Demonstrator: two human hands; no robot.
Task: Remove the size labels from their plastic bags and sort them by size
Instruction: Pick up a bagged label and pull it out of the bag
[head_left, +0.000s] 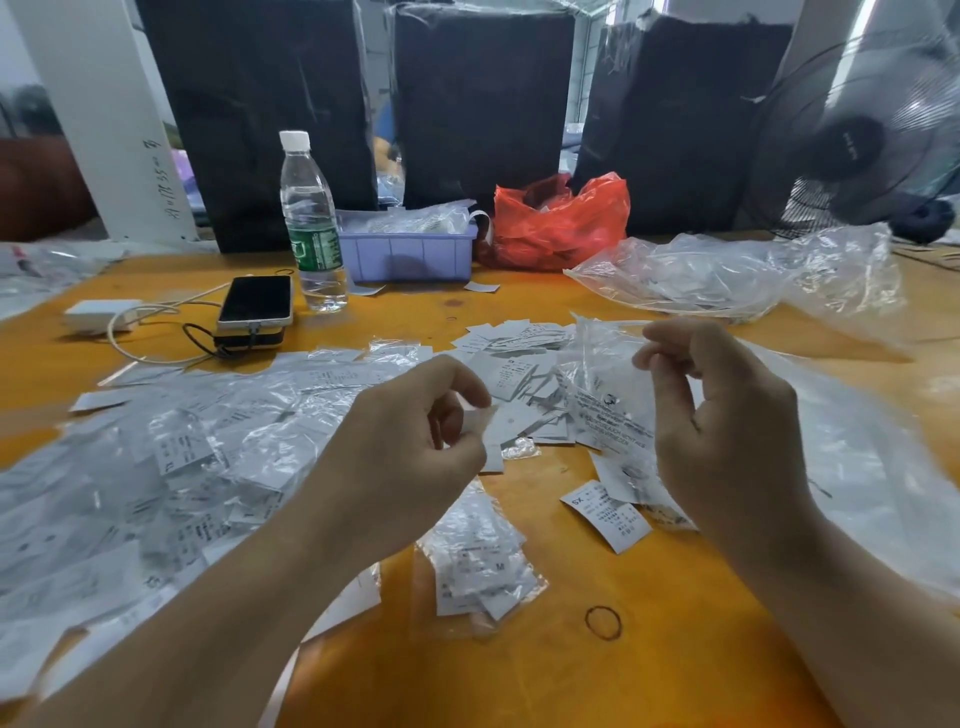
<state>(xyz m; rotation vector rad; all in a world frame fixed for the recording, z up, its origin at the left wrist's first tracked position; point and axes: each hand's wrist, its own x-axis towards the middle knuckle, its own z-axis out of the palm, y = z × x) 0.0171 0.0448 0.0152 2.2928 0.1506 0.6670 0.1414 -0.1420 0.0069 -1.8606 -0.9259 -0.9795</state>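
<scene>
In the head view, the right hand (722, 415) is raised over the middle of the orange surface (675, 649) and its grip pinches the top edge of a clear printed plastic bag (608, 395), which hangs down from the fingers. The left hand (415, 441) is lower and a little nearer, and its curled fingers pinch a small white label (480, 418) just beside the bag. I judge that the step in hand is emptying this bag and placing the label with its size. To do it well, the right hand should hold the bag only by its closed end, so the open mouth points down to the surface and no label stays stuck inside the thin film. The left hand should read the size before it lets go. A label marked XS (605, 514) lies on the near right, and a small bag with M labels (483, 566) lies near the middle, so these can serve as places for the groups. The loose labels (519, 374) farther away are still mixed. Many flat bags (156, 467) cover the left side, so the empty bag should go apart from them, perhaps to the heap of clear plastic (727, 275) at the far right.
</scene>
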